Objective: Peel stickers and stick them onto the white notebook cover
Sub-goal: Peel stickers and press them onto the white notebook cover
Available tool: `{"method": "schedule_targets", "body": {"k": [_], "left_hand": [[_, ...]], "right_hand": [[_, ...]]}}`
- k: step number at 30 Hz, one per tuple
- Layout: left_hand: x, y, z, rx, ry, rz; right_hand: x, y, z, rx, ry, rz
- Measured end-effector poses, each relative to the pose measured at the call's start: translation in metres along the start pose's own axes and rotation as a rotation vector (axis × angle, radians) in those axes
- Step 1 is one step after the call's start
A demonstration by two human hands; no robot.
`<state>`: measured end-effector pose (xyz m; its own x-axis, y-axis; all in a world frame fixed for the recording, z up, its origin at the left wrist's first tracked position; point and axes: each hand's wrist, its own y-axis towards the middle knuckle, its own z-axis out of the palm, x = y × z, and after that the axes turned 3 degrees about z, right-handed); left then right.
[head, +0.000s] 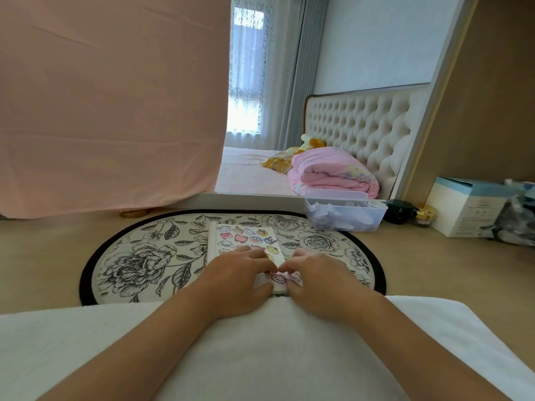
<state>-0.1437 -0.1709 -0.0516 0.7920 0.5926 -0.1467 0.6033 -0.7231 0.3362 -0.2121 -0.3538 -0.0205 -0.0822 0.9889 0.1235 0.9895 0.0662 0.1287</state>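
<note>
Running near-to-far, notebook (212,244); L hand (240,274), R hand (318,274) on near end.

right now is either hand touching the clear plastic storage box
No, the left hand and right hand both hold the small white sticker sheet, far from the clear plastic storage box.

A home bedroom: a bed with cream tufted headboard (359,131), folded pink quilt (330,172), sheer lace window curtains (246,82)
</note>
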Motion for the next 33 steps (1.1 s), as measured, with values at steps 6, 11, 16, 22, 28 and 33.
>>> {"method": "schedule_targets", "body": {"k": [6,11,16,22,28,33], "left_hand": [[-0.006,-0.002,-0.001,0.092,0.136,0.033],[-0.009,-0.005,-0.002,0.106,0.133,0.04],[-0.011,-0.014,-0.002,0.1,-0.037,0.018],[-0.014,-0.016,0.0,0.094,-0.067,-0.02],[-0.02,-0.015,-0.004,0.031,-0.045,-0.026],[-0.018,-0.015,-0.001,-0.021,-0.104,-0.04]], "right_hand": [[-0.005,-0.019,0.009,0.013,-0.051,-0.067],[-0.006,-0.025,0.015,-0.017,-0.048,-0.059],[-0.006,-0.023,0.016,-0.005,-0.04,-0.051],[-0.011,-0.021,0.017,0.018,0.013,-0.06],[-0.017,-0.025,0.017,-0.041,0.097,-0.076],[-0.016,-0.025,0.013,-0.065,0.088,-0.073]]}}
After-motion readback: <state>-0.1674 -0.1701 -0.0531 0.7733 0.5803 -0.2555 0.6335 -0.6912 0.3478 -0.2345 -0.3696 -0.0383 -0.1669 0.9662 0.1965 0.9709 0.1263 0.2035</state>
